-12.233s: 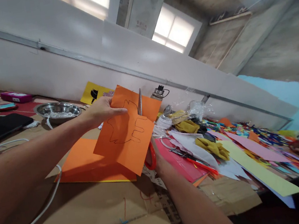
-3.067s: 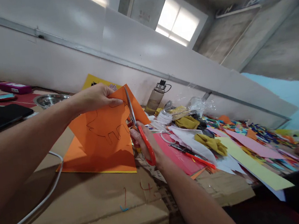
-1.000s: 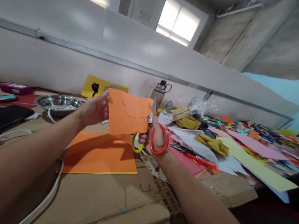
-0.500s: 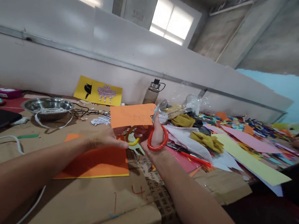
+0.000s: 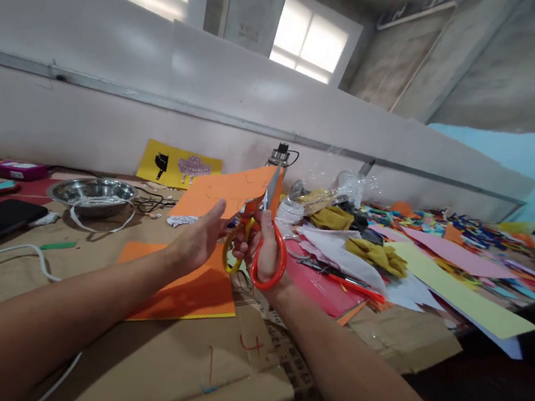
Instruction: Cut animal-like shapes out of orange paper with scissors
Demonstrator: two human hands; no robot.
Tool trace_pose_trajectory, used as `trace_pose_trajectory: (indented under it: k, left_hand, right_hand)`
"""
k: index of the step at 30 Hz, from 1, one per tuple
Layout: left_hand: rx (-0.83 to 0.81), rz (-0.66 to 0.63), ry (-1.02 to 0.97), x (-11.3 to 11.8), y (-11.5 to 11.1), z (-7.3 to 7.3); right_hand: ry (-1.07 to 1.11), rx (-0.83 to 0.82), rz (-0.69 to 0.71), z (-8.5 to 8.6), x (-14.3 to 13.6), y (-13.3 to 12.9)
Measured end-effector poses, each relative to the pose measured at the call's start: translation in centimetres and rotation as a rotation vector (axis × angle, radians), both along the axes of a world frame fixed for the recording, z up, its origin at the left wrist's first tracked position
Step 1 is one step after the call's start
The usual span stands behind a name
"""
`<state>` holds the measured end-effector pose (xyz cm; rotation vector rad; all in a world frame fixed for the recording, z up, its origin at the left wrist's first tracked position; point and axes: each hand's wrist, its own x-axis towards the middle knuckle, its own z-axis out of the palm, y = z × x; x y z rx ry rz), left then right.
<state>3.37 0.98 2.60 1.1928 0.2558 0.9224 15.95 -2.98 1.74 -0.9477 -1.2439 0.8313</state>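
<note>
My right hand (image 5: pixel 265 249) grips scissors (image 5: pixel 279 259) with one red and one yellow handle loop. Their blades point up and away, at the right part of an orange sheet (image 5: pixel 226 190) that bears faint drawn lines. My left hand (image 5: pixel 202 237) is closed on the lower edge of that sheet, thumb on top, its other fingers mostly hidden behind the paper. Beneath my left forearm a larger orange sheet (image 5: pixel 186 300) with a yellow edge lies on the cardboard-covered table (image 5: pixel 147 372).
A steel bowl (image 5: pixel 90 193) and a yellow card (image 5: pixel 179 163) stand at the back left. Behind the hands is a bottle (image 5: pixel 280 153). Red-handled scissors (image 5: pixel 350 282), mustard cloth (image 5: pixel 376 254) and paper strips (image 5: pixel 462 289) lie to the right. A person's hand shows at far right.
The held orange sheet has tilted and now spreads further left. The scissors have turned so that their blades show more, spread apart at the sheet. The view has shifted slightly.
</note>
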Motion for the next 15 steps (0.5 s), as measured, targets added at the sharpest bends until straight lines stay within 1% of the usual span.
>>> trace_pose_trajectory:
  k: [3, 7, 11, 15]
  left_hand:
    - [-0.11, 0.018, -0.052, 0.0, -0.8, 1.2]
    - [-0.222, 0.151, -0.14, 0.3, -1.6, 1.8]
    - [-0.235, 0.196, -0.119, 0.8, -2.0, 1.9]
    - [-0.207, 0.264, -0.171, 1.1, -2.4, 1.7]
  right_hand:
    - [0.167, -0.067, 0.007, -0.2, -0.6, -0.2]
    - [0.205, -0.076, 0.016, -0.1, -1.1, -0.5]
    - [0.295, -0.069, 0.043, 0.2, -1.2, -0.8]
    - [0.326, -0.07, 0.003, 0.3, -1.2, -0.7]
